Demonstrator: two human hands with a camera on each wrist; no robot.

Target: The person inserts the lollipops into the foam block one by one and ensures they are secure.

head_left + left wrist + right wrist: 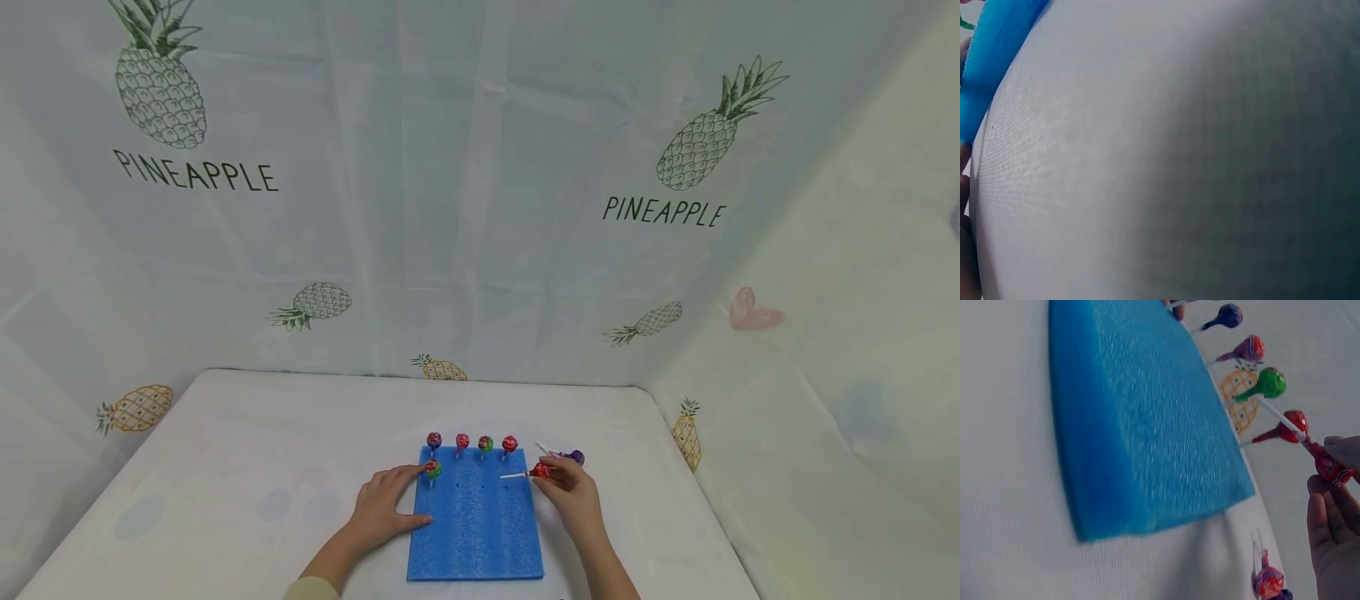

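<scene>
A blue foam board [480,533] lies on the table, with a row of several wrapped lollipops upright along its far edge. A green and red lollipop [432,469] stands in front of that row at the left. My left hand [381,510] rests at the board's left edge, thumb and fingers spread, fingertips close to that lollipop. Above the board's right side, my right hand [573,496] pinches a red lollipop [1329,465] by its wrapped head; its white stick points left across the board. In the left wrist view only a strip of the foam board [991,56] shows.
Loose lollipops [1269,584] lie on the table right of the board, partly behind my right hand in the head view. Small dark holes show in the board's top. A pale pineapple-print cloth [480,208] hangs behind and beside the white table [262,467].
</scene>
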